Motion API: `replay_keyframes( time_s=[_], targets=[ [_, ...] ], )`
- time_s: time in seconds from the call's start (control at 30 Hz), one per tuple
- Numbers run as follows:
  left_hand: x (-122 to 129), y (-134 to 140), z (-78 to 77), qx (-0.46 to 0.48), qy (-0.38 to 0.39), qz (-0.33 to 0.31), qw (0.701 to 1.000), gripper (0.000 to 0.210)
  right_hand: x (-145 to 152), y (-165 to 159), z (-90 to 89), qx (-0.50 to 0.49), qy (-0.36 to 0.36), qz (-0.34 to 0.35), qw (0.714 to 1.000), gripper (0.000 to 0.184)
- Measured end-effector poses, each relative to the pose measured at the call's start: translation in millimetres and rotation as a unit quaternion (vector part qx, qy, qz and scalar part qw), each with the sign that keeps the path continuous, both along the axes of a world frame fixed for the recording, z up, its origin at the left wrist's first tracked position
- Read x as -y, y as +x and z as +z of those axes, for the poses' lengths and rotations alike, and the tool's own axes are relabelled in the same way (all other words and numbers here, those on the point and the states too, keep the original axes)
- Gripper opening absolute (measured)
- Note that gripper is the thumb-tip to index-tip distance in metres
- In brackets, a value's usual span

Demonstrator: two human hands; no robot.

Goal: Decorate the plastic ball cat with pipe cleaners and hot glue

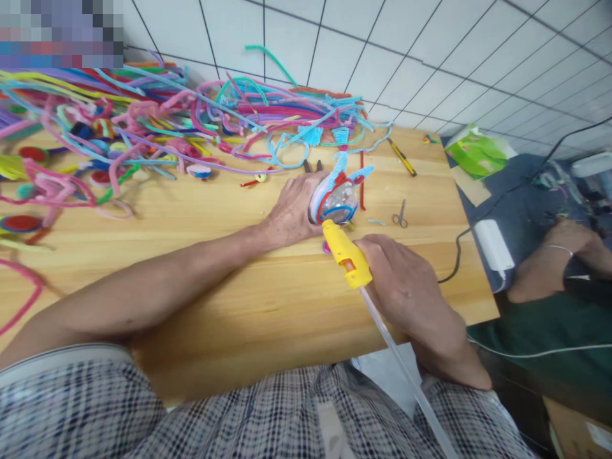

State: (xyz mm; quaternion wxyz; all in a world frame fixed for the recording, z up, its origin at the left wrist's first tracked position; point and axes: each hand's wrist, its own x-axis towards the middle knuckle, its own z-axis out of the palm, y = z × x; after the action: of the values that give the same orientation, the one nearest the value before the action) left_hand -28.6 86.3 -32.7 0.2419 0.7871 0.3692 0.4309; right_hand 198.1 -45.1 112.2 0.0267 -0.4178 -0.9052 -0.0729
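My left hand (294,213) is closed around a small craft piece (338,199) made of pink, blue and red pipe cleaners around a clear, shiny rounded part. Two light-blue fuzzy points stick up from its top. My right hand (404,277) grips a yellow hot glue gun (345,254), with a long clear glue stick (399,357) trailing out of its back toward my shirt. The gun's nozzle end is right at the lower edge of the craft piece; whether it touches is unclear. Just below lies a small pink ring-like piece (327,247), partly hidden.
Many coloured pipe cleaners (287,115) are heaped along the tiled wall and at left. Right of the craft piece lie a red pipe cleaner (362,185), small scissors (400,215) and a yellow utility knife (402,158). A black cable (459,248) crosses the table's right edge, near another person's hand (549,255).
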Motion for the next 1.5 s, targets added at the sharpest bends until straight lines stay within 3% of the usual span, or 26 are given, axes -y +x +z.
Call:
replay_keyframes(
  time_s=[1.07,1.5],
  targets=[
    [-0.4,-0.9,-2.6,-0.005,-0.005,0.005,1.000,0.109,-2.4,-1.3,-5.2,0.002,-0.005,-0.010,1.000,0.026],
    [-1.5,-3.4,-4.9,0.005,0.028,-0.013,1.000,0.104,-2.8,0.9,-5.6,0.001,-0.006,-0.015,1.000,0.024]
  ],
)
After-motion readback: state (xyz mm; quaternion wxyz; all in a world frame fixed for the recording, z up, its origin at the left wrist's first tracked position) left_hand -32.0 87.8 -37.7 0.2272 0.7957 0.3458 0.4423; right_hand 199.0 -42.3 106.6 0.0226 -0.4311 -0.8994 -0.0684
